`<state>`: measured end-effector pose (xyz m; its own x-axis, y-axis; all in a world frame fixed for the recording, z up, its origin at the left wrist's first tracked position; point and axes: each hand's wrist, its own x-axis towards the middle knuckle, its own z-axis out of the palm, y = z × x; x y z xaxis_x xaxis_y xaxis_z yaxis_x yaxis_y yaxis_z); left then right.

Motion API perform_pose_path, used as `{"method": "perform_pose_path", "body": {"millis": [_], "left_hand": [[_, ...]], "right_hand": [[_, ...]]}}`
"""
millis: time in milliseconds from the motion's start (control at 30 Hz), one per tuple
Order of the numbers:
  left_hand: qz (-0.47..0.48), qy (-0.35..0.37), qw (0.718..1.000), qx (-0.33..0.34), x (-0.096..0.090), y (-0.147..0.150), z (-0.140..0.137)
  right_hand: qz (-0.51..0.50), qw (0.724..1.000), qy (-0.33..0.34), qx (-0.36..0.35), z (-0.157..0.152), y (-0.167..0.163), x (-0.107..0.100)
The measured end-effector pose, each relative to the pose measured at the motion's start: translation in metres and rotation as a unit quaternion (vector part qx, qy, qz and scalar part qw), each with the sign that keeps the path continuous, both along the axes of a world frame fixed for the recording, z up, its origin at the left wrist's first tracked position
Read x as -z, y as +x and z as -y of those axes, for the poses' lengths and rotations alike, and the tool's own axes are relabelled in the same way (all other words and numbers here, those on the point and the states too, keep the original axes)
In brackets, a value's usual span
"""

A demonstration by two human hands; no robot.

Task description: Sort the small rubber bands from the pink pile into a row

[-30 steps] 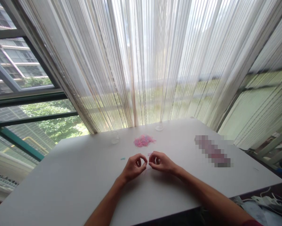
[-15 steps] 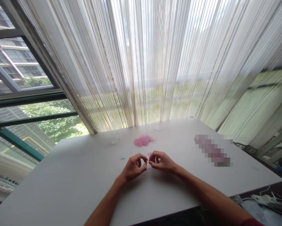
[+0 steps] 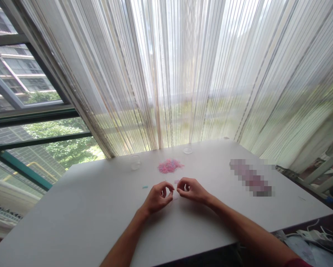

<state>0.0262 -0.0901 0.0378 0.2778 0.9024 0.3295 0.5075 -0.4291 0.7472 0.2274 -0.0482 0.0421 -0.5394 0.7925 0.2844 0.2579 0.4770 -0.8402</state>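
Note:
Over the white table [image 3: 99, 215], my left hand [image 3: 159, 196] has thumb and fingertips pinched together; what sits in the pinch is too small to name. My right hand [image 3: 192, 191] faces it in a similar pinch, a narrow gap between the two sets of fingertips. Just behind the hands lies a loose heap of small pink, red and bluish pieces [image 3: 170, 166]. A short teal piece [image 3: 145, 187] rests left of my left hand. Close behind my right fingertips is a small pinkish piece [image 3: 177, 181], partly covered.
Two clear round dishes, one at left [image 3: 135, 162] and one farther back [image 3: 187, 150], stand beyond the heap. A pixelated reddish long object [image 3: 251, 178] lies at right. Sheer curtains [image 3: 169, 74] hang at the far edge; cables [image 3: 313, 237] lie beyond the right front edge.
My right fingertips have moved slightly right, widening the gap to my left ones. The right part of the curtain has shifted. The left hand is nearly still.

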Motion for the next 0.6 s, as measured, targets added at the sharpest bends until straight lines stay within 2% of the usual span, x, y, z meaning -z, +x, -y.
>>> {"method": "perform_pose_path", "body": {"millis": [300,400,600], "left_hand": [[0.026,-0.035,0.999,-0.002,-0.0015,0.0017,-0.0001],[0.040,-0.055,0.998,-0.003,-0.0023,0.0028,-0.0002],[0.041,-0.039,0.998,-0.002,-0.0047,0.0034,0.0007]], "right_hand": [[-0.023,0.999,-0.044,-0.008,0.0010,-0.0008,-0.0014],[-0.058,0.994,-0.085,-0.026,0.0022,-0.0016,-0.0014],[-0.119,0.977,-0.168,-0.055,0.0030,-0.0031,-0.0029]]}}
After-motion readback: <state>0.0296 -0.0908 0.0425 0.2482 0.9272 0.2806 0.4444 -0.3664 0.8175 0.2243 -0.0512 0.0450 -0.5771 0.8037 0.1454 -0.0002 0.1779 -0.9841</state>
